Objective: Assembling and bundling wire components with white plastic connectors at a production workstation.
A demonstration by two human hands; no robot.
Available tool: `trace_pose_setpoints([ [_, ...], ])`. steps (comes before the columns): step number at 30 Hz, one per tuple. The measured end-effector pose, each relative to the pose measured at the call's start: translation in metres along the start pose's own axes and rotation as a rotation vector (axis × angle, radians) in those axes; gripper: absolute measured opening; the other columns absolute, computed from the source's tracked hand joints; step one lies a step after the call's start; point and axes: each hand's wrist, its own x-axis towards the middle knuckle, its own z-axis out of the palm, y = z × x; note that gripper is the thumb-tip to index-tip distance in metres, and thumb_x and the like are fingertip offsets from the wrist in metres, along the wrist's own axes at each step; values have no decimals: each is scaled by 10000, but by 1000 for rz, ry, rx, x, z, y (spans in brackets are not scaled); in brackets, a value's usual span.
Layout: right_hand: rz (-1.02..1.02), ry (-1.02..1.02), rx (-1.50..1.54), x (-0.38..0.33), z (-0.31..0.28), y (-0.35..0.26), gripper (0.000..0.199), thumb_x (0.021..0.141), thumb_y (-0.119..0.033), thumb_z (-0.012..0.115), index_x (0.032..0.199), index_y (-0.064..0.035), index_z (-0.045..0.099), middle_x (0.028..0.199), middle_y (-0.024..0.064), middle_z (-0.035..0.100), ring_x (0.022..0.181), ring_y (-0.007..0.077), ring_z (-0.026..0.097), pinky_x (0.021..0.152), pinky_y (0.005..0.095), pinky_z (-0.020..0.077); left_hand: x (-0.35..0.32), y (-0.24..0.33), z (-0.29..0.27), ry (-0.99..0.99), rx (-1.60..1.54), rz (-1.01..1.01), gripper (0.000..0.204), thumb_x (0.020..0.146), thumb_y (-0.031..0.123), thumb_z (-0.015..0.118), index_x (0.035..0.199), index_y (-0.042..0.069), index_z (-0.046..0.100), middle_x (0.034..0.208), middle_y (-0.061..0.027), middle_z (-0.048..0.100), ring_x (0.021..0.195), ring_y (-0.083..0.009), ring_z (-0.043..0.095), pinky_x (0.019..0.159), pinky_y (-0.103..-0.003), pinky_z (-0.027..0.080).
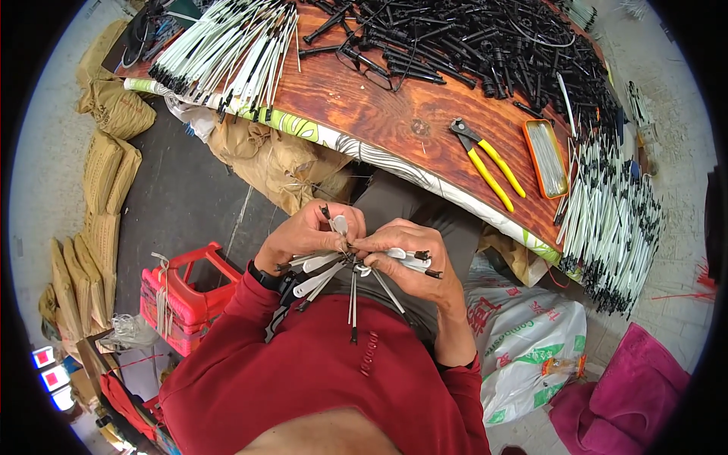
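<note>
In front of my lap I hold a small spoked assembly [353, 262] whose thin pale rods fan outward from a dark centre. Black tips end several rods, and a few flat white tabs [308, 287] stick out among them. My left hand [312, 230] is closed, its thumb and fingers pinching at the centre from the left. From the other side my right hand [425, 280] pinches the same centre, with some rods lying across its fingers. The fingertips nearly meet; whatever fine part sits between them is too small to make out.
Yellow-handled cutting pliers [489, 163] and an orange tin of thin metal pins [545, 159] lie on the wooden table [425, 133]. Bundles of white rods [227, 45] and a heap of black tubular parts [485, 45] cover its far side. A red stool [189, 296] stands left.
</note>
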Motion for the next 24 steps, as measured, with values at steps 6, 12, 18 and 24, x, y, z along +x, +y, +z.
trace_pose_setpoints([
  [6, -52, 48, -53, 2, 4, -5, 205, 787, -46, 817, 984, -17, 767, 906, 86, 769, 804, 234, 715, 758, 336, 550, 1, -2, -2, -19, -34, 12, 249, 876, 221, 813, 871, 37, 646, 915, -59, 635, 866, -149, 590, 776, -284, 456],
  [12, -32, 53, -37, 1, 5, -1, 216, 783, -39, 815, 991, -19, 763, 903, 89, 768, 797, 227, 715, 755, 333, 551, 2, -6, -3, -9, -123, 15, 225, 858, 174, 825, 877, 27, 656, 912, -73, 649, 863, -158, 602, 774, -287, 465],
  [18, 66, 72, 43, 3, 6, -3, 208, 784, -28, 809, 985, -28, 754, 909, 82, 767, 822, 216, 713, 752, 330, 550, 5, -6, -5, -14, -135, 14, 224, 852, 163, 829, 886, 22, 658, 922, -83, 653, 863, -166, 611, 774, -292, 473],
  [24, -6, 33, -6, 4, 2, 3, 215, 784, -16, 804, 989, -31, 746, 914, 76, 766, 826, 214, 709, 750, 329, 549, 6, -9, -7, -20, -141, 34, 221, 859, 162, 822, 884, 19, 656, 926, -86, 648, 861, -165, 600, 775, -292, 470],
])
